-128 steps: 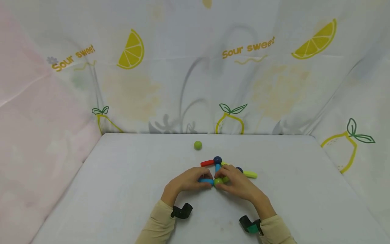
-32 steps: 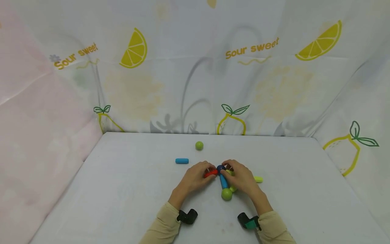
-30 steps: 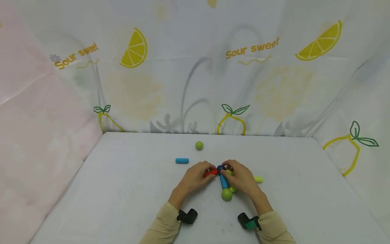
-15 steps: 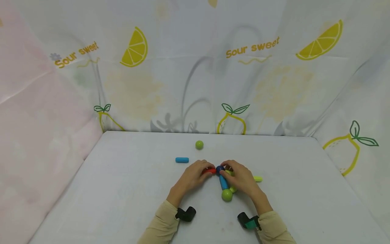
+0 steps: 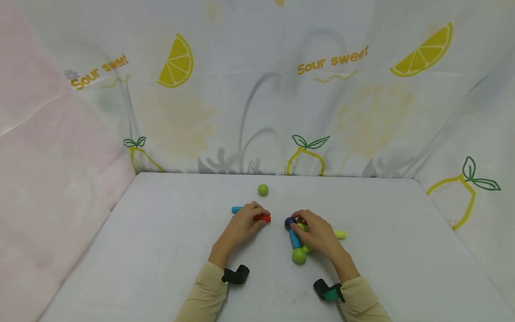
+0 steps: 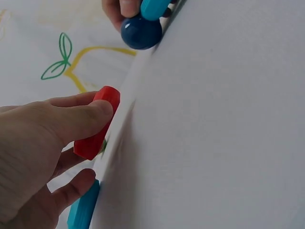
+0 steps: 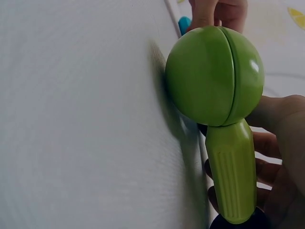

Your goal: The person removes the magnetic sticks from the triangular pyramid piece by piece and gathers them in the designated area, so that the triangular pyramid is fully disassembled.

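My left hand (image 5: 241,226) pinches a red magnetic rod (image 5: 263,218) between thumb and fingers, left of the joined pieces and apart from them. In the left wrist view, the red rod (image 6: 97,124) points toward a dark blue ball (image 6: 141,33). My right hand (image 5: 319,232) grips the joined pieces near that dark blue ball (image 5: 289,222). From the ball a blue rod (image 5: 295,239) runs down to a green ball (image 5: 299,256). A yellow-green rod (image 7: 232,171) joins this green ball to another dark ball (image 7: 243,220). My right palm and fingers hide part of the set.
A loose blue rod (image 5: 236,209) lies partly behind my left hand. Farther back on the white table (image 5: 181,201) sits a single green ball (image 5: 263,190). One yellow-green rod (image 5: 341,235) sticks out to the right beyond my right hand.
The left hand has drawn the red rod off the dark blue ball and moved left with it, partly covering the blue rod laid down earlier. The right hand has stayed nearly still.
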Action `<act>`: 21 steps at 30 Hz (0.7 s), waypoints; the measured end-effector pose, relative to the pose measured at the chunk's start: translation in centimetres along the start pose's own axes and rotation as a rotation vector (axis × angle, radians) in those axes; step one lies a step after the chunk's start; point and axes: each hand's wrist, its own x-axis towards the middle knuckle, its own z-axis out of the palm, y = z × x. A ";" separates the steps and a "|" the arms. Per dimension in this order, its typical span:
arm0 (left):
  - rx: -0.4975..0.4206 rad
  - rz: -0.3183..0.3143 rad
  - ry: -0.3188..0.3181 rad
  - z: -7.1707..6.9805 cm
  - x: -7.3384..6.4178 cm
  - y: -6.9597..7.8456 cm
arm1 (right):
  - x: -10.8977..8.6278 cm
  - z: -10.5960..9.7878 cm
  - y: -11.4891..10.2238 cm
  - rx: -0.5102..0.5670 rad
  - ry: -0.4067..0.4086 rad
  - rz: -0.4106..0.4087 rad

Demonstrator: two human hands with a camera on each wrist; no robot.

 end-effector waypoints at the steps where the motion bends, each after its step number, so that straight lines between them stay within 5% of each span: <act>1: 0.007 -0.001 0.016 -0.2 -0.1 -0.1 | 0.0 0.0 0.0 0.004 -0.002 0.003; 13: 0.021 -0.060 0.118 -1.9 -0.6 -1.5 | -0.2 -0.2 0.1 0.026 -0.020 0.008; 21: 0.047 -0.118 0.129 -3.1 -1.3 -2.4 | -0.1 -0.2 0.2 0.018 -0.012 0.009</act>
